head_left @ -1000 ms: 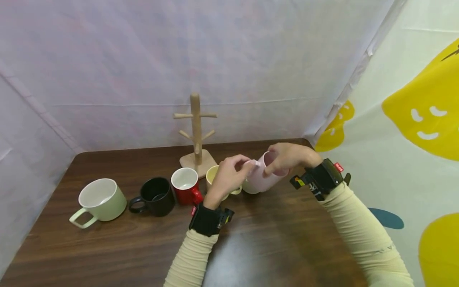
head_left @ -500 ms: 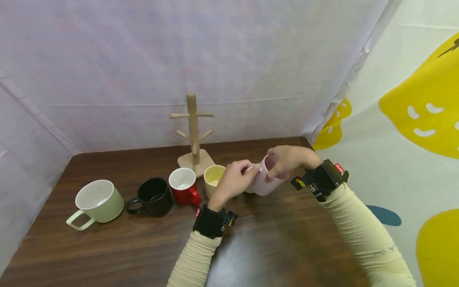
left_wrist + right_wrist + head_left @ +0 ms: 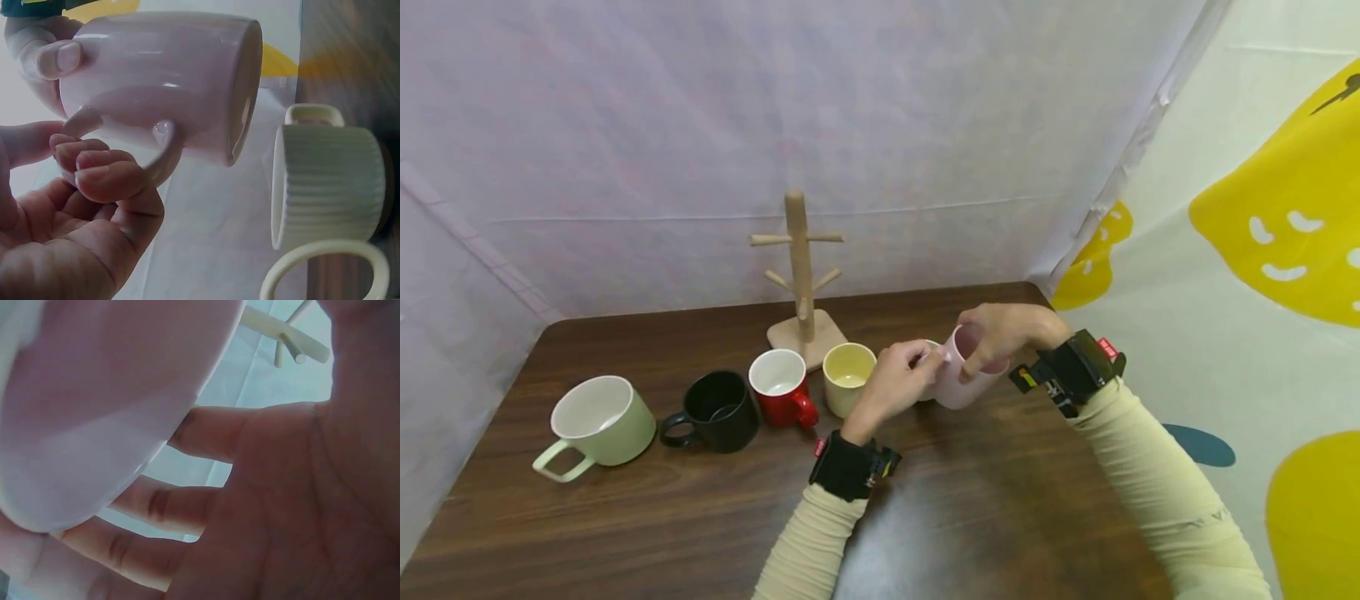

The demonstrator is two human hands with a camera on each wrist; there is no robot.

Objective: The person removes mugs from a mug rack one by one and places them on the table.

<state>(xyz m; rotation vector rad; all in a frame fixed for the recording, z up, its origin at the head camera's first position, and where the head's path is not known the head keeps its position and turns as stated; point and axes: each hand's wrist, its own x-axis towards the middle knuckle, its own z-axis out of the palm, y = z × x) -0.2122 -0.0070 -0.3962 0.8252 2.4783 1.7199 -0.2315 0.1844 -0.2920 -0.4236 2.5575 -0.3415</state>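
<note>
Both hands hold a pink mug (image 3: 958, 385), tilted and raised off the table in the left wrist view. My left hand (image 3: 901, 379) has its fingers curled through and around the mug's handle (image 3: 167, 153). From the other side, my right hand (image 3: 1003, 333) grips the mug near its rim, the thumb at the opening; in the right wrist view several fingers (image 3: 206, 434) lie along its outer wall. Just behind the pink mug stands a cream ribbed cup (image 3: 334, 187), mostly hidden in the head view. A pale yellow mug (image 3: 847, 379) is left of my left hand.
Farther left on the brown table (image 3: 685, 525) stand a red mug (image 3: 784, 407), a black mug (image 3: 722, 417) and a light green mug (image 3: 617, 429). A wooden mug tree (image 3: 800, 267) with bare pegs rises at the back, before a pale cloth wall (image 3: 700, 133).
Both hands have shifted the pink mug slightly right, away from the yellow mug, which shows more now. My left hand keeps its hold on the handle. The head view has drifted a little.
</note>
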